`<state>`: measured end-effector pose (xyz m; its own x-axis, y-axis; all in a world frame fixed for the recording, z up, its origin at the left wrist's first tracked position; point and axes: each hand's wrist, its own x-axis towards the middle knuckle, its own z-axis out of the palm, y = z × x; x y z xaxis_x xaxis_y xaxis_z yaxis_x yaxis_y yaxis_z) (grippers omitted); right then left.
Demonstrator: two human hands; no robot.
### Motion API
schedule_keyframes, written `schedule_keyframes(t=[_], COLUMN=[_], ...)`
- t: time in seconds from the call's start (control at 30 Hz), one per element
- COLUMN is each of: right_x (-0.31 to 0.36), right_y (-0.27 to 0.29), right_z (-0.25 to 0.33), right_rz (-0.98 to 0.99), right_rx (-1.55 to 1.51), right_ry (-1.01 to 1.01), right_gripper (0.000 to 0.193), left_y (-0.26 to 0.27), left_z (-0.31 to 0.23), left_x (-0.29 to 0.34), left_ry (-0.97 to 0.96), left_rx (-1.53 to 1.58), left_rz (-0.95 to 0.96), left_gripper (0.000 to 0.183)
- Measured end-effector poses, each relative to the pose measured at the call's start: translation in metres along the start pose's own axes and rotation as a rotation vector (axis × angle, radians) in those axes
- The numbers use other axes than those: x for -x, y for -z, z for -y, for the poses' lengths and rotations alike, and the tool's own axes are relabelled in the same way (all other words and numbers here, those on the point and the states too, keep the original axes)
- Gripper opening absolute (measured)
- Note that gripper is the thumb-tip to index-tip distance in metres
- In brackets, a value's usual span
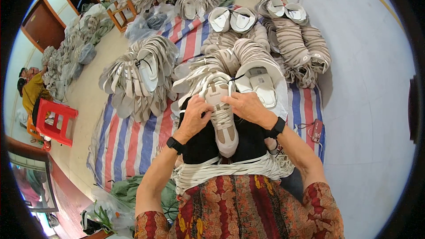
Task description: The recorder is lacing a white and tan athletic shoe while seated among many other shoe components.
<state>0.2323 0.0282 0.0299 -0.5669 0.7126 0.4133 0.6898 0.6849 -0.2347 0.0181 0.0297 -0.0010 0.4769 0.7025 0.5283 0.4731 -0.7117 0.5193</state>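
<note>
A beige and white sneaker rests on my black-clad lap, its toe toward me and its tongue upright. White laces run across its front. My left hand is closed at the sneaker's left upper edge, thumb and fingers bent beside the top lace rows. On the other side my right hand pinches the upper edge near the tongue. Whether a lace end is between the fingers is too small to tell. A thick bundle of loose white laces lies across my lap, below the sneaker's toe.
Just beyond my hands stand nested rows of shoe uppers. Another tied bundle of uppers sits left on the striped sheet. A red stool and a person in yellow are far left. A red item lies right.
</note>
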Motion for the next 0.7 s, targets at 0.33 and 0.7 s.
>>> schedule_keyframes(t=[0.33, 0.7], right_x=[-0.006, -0.012], right_y=[-0.008, -0.002], right_z=[-0.004, -0.013], right_rz=[-0.032, 0.088], right_rx=[-0.066, 0.025], right_ry=[0.092, 0.233], right_gripper=[0.028, 0.019], left_y=[-0.019, -0.023], left_z=[-0.005, -0.004], left_x=[0.0, 0.001], left_ry=[-0.022, 0.038], left_rx=[-0.139, -0.096], left_rz=[-0.145, -0.17], left_gripper=[0.017, 0.014])
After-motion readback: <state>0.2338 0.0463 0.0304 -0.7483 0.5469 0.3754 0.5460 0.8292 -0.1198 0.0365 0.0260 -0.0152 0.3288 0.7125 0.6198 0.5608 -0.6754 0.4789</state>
